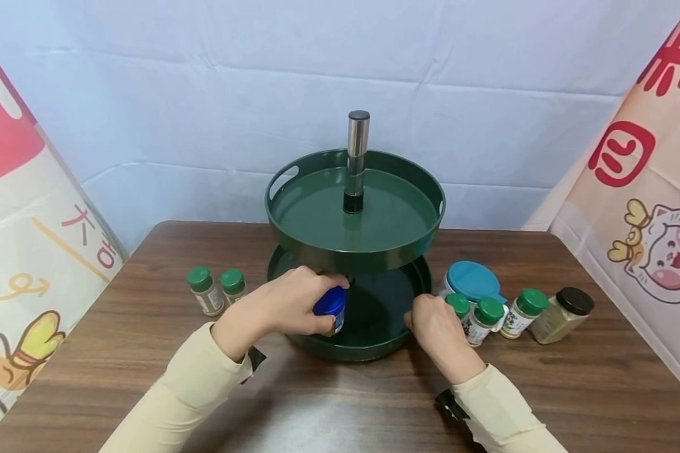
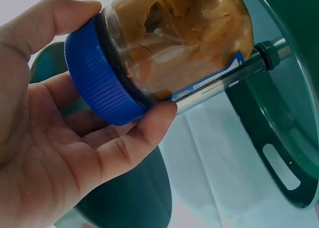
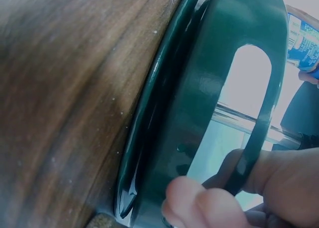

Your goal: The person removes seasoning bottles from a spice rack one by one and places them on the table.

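My left hand (image 1: 294,303) grips a jar by its blue lid (image 2: 99,71), thumb on one side and fingers on the other. Through the clear wall of the jar (image 2: 194,43), brown contents show. In the head view the blue-lidded jar (image 1: 331,303) is over the left part of the lower tray (image 1: 357,353) of a green two-tier rotating rack. My right hand (image 1: 439,330) holds that tray's right rim. In the right wrist view its fingertips (image 3: 184,195) reach round the rim beside the handle slot (image 3: 246,83).
The upper tray (image 1: 357,251) overhangs the lower one, around a metal post (image 1: 357,145). Two green-capped shakers (image 1: 206,292) stand at left. On the right are a blue-lidded tub (image 1: 471,280), several green-capped shakers (image 1: 515,318) and a black-capped jar (image 1: 558,321).
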`<state>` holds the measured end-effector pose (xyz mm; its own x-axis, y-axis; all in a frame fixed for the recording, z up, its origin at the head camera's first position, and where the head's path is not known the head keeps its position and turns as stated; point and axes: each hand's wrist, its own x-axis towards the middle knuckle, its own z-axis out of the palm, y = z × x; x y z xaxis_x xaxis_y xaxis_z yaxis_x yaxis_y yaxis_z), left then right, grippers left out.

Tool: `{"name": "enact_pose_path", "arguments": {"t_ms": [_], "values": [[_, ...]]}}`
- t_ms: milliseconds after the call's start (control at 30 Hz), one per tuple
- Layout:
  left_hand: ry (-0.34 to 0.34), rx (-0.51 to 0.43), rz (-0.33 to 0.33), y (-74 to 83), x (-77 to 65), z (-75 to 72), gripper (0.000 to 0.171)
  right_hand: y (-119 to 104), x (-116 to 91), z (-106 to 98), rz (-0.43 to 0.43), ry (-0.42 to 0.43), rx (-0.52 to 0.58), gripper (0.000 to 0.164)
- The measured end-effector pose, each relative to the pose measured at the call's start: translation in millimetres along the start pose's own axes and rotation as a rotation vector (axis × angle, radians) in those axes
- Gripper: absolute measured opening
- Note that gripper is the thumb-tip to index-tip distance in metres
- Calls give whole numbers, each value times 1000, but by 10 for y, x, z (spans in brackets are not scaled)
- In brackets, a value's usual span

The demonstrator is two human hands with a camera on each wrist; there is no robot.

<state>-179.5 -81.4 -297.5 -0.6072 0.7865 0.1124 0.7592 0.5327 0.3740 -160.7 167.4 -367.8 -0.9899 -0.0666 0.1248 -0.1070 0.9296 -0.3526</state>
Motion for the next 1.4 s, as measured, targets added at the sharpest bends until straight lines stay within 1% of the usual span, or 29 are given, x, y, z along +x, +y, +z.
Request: {"name": "enact_pose_path", "arguments": {"t_ms": [100, 233, 500, 633, 733, 967, 1233, 1400], "values": [[0, 2, -3, -6, -2, 3, 44, 3, -2, 2, 7, -2, -2, 37], [0, 5, -41, -8, -49, -16, 45, 6, -2, 2, 11, -2, -3, 37], [56, -15, -137, -8, -274, -112, 45, 2, 6, -1, 20, -2, 2, 35], [88, -22, -158, -40, -368, -138, 43, 4, 10, -4, 28, -4, 1, 33], [102, -13, -154, -79, -418, -143, 43, 8, 12, -5, 34, -7, -1, 32], [96, -2, -199, -136, -558, -150, 44, 6, 13, 1, 21, -3, -2, 31], [89, 6, -209, -185, -708, -152, 44, 5, 20, -4, 28, -14, -5, 30], [65, -7, -222, -225, -786, -128, 44, 5, 20, -2, 24, -10, -7, 30]]}}
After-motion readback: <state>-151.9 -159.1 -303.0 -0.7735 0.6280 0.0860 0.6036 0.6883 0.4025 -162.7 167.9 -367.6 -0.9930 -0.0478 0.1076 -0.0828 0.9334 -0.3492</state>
